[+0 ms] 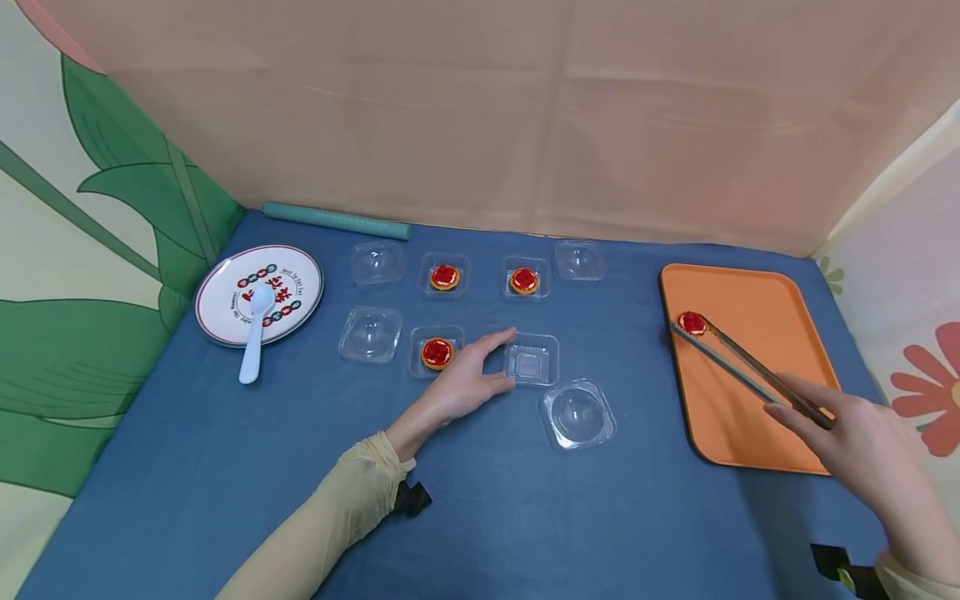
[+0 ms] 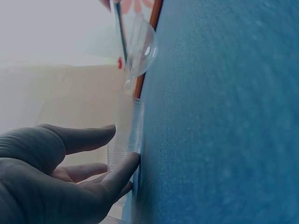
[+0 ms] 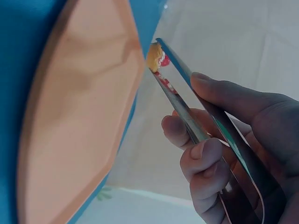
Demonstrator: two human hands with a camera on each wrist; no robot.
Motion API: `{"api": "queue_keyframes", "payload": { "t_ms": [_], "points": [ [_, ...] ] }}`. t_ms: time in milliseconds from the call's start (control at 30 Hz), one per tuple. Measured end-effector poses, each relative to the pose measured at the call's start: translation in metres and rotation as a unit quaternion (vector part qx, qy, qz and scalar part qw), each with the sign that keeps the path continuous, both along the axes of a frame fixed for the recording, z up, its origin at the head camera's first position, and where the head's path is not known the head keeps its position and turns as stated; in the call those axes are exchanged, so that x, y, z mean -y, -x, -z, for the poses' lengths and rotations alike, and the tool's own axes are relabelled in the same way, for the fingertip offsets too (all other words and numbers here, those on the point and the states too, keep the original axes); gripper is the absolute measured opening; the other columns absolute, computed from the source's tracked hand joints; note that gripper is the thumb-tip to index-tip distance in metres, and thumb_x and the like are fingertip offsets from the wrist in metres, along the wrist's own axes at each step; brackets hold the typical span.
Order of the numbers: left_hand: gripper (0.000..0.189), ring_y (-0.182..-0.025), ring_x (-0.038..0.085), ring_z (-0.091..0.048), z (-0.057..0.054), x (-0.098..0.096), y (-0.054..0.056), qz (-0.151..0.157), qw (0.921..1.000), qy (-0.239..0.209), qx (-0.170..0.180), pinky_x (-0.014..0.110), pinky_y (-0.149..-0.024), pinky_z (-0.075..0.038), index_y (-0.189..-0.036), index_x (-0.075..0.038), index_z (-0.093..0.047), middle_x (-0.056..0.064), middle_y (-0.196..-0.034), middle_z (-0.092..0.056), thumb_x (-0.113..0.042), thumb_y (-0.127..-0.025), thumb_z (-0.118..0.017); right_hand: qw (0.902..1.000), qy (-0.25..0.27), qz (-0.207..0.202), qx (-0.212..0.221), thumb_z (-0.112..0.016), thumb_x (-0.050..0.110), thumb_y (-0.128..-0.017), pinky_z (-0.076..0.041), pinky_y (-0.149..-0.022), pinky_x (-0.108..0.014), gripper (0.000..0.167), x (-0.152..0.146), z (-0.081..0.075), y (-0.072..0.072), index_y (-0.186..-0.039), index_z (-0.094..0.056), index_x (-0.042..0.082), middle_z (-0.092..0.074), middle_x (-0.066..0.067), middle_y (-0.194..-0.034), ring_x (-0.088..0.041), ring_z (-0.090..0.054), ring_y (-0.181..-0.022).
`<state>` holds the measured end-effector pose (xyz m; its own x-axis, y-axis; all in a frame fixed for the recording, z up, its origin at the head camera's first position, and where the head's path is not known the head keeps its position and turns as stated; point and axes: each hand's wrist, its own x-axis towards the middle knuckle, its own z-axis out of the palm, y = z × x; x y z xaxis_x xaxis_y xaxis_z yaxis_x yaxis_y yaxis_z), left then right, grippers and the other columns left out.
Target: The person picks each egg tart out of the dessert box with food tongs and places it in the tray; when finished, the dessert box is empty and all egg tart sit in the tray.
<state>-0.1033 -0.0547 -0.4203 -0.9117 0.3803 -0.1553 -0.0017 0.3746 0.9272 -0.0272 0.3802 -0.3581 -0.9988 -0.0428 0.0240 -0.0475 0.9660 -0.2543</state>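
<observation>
My right hand (image 1: 862,442) grips metal tongs (image 1: 757,367) over the tray's left side. The tong tips pinch a small tart with red topping (image 1: 692,323), whose yellow crust shows in the right wrist view. With thumb and fingers spread apart, my left hand (image 1: 468,379) rests at the left side of a clear plastic box base (image 1: 532,360) with nothing in it. Beside that hand, another tart (image 1: 437,353) sits in its own clear box. A clear domed lid (image 1: 578,414) lies just in front of the box base.
Farther back, two more boxed tarts (image 1: 445,277) stand between clear lids (image 1: 377,262). An orange tray (image 1: 750,433) lies at the right. On the left, a white plate (image 1: 217,312) bears a white spoon (image 1: 253,350). A teal roll (image 1: 337,219) lies along the back wall.
</observation>
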Motion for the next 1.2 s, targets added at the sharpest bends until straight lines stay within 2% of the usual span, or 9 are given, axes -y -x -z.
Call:
{"api": "queue_keyframes", "payload": {
  "t_ms": [267, 633, 900, 1000, 1200],
  "points": [
    [0.074, -0.154, 0.03, -0.037, 0.003, 0.0, 0.001, 0.001, 1.0, 0.0, 0.0, 0.047, -0.124, -0.041, -0.164, -0.003, -0.042, 0.014, -0.164, -0.047, 0.005, -0.097, -0.074, 0.9995, -0.01, 0.028, -0.003, -0.08, 0.033, -0.099, -0.031, -0.041, -0.032, 0.059, -0.016, 0.013, -0.005, -0.136, -0.065, -0.011, -0.051, 0.001, -0.06, -0.022, -0.038, -0.05],
    [0.074, -0.154, 0.03, -0.038, 0.003, 0.0, 0.001, 0.002, 1.0, 0.001, 0.002, 0.048, -0.124, -0.04, -0.164, -0.003, -0.042, 0.014, -0.164, -0.047, 0.005, -0.097, -0.073, 0.9991, -0.009, 0.038, 0.014, -0.08, 0.033, -0.099, -0.033, -0.045, -0.033, 0.061, -0.025, 0.022, -0.004, -0.136, -0.063, -0.012, -0.065, -0.011, -0.071, -0.022, -0.042, -0.054],
    [0.075, -0.155, 0.03, -0.037, 0.002, 0.001, 0.001, 0.0, 1.0, 0.002, 0.006, 0.047, -0.123, -0.042, -0.164, -0.005, -0.041, 0.013, -0.164, -0.046, 0.005, -0.097, -0.074, 0.9987, -0.005, 0.045, 0.023, -0.08, 0.035, -0.099, -0.038, -0.044, -0.034, 0.064, -0.028, 0.025, -0.003, -0.134, -0.062, -0.015, -0.069, -0.031, -0.085, -0.024, -0.049, -0.058],
    [0.075, -0.154, 0.03, -0.038, 0.002, 0.001, 0.001, 0.0, 1.0, 0.001, 0.008, 0.047, -0.121, -0.044, -0.164, -0.005, -0.041, 0.013, -0.164, -0.046, 0.005, -0.097, -0.074, 0.9984, -0.004, 0.049, 0.028, -0.079, 0.036, -0.099, -0.039, -0.044, -0.034, 0.066, -0.029, 0.025, -0.003, -0.134, -0.061, -0.016, -0.068, -0.031, -0.084, -0.025, -0.051, -0.06],
    [0.075, -0.154, 0.03, -0.038, 0.001, 0.0, 0.0, 0.0, 1.0, 0.003, 0.006, 0.047, -0.121, -0.044, -0.164, -0.005, -0.042, 0.013, -0.164, -0.047, 0.005, -0.097, -0.073, 0.9974, 0.003, 0.059, 0.042, -0.078, 0.036, -0.101, -0.039, -0.045, -0.033, 0.067, -0.028, 0.025, -0.005, -0.136, -0.059, -0.017, -0.067, -0.02, -0.077, -0.025, -0.051, -0.061]
  ]
}}
